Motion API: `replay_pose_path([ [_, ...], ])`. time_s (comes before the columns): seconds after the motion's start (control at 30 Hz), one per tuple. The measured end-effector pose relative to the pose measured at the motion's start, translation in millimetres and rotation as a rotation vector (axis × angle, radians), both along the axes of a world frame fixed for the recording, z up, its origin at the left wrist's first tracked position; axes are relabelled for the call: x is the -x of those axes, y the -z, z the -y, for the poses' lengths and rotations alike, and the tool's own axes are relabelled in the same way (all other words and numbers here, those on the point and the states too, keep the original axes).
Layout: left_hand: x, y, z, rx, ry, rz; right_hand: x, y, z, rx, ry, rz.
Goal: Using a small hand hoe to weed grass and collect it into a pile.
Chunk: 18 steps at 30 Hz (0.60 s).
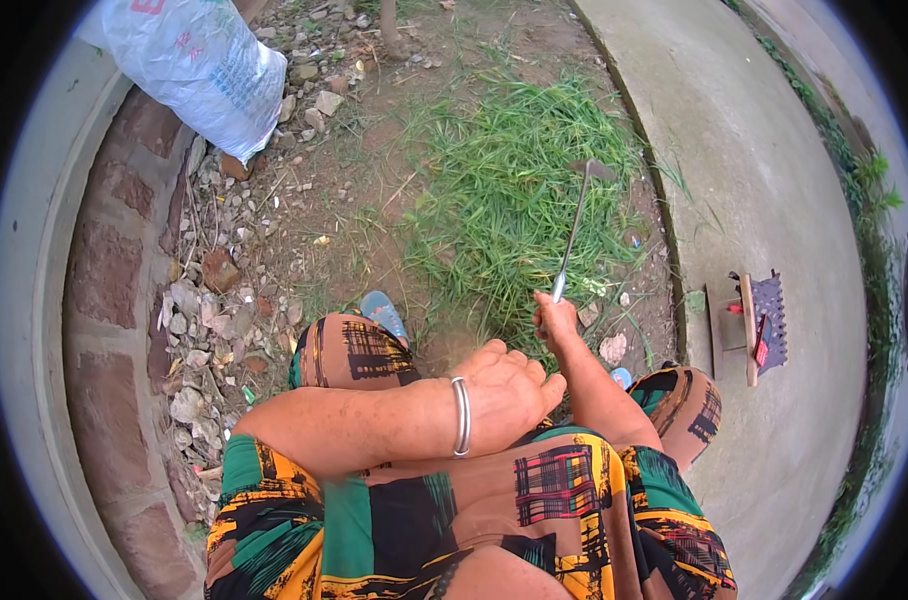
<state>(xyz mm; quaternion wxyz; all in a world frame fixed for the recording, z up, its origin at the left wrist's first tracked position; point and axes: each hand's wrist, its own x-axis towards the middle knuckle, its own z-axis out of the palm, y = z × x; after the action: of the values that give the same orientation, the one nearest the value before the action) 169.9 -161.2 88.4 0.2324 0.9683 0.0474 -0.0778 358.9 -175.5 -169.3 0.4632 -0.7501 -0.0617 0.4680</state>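
Note:
My right hand (555, 319) grips the metal handle of a small hand hoe (569, 251). The hoe's dark blade (595, 169) rests on or just above a spread of green grass (499, 187), which looks loose and heaped. My left hand (508, 384), with a silver bangle (461, 416) on the wrist, is held across my body near my right forearm. Its back faces up and its fingers curl downward, so the palm is hidden.
A white woven sack (199, 75) stands at upper left by a stone-block wall base (109, 270). Rubble (199, 322) lines that side. A thin trunk (390, 30) rises at the top. On the concrete strip (769, 187) sits a small wooden stool-like object (748, 330) with a red item (762, 341).

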Motion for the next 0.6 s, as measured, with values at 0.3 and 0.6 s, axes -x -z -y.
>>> replay_pose_path([
  [0.3,0,0,1,-0.021,0.031,-0.027,4,-16,-1,0.069,0.079,-0.201],
  [0.6,-5,5,4,-0.009,0.052,-0.105,13,-25,16,-0.040,-0.177,-0.048],
])
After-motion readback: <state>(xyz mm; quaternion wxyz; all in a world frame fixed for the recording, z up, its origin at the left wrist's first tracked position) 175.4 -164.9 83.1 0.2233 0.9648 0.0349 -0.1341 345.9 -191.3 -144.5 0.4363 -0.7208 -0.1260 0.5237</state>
